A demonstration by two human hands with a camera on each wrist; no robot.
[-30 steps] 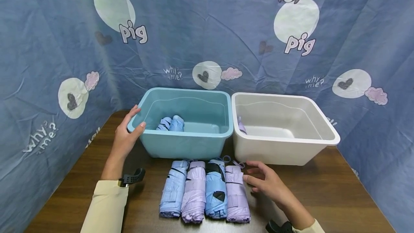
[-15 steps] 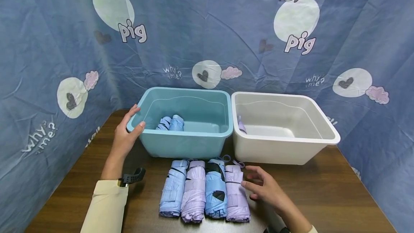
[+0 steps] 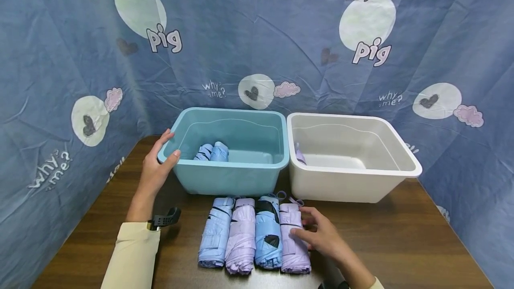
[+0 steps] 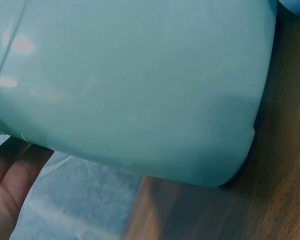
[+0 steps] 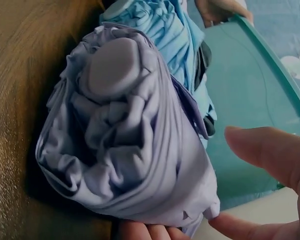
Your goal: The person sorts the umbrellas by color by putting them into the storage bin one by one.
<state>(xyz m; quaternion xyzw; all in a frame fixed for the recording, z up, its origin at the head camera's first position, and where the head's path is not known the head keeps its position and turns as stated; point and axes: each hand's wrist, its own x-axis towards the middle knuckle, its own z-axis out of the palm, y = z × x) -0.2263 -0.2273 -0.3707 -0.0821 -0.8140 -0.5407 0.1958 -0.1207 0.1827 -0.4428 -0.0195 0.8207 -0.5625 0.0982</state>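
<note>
My left hand grips the left front corner of the teal bin, thumb over the rim and fingers along its outer side. My right hand is at the right side of the rightmost folded purple umbrella. In the right wrist view its curved fingers lie right at the umbrella's side, while the thumb stays apart above. Left of this umbrella lie a blue umbrella, another purple umbrella and a light blue umbrella, side by side.
Inside the teal bin lie two blue umbrellas. A white bin stands to its right, with a purple umbrella at its left end. Both bins stand on a wooden table before a printed blue cloth.
My right hand has moved left and slightly toward me, its thumb now over the rightmost purple umbrella. The left hand has stayed on the teal bin's corner.
</note>
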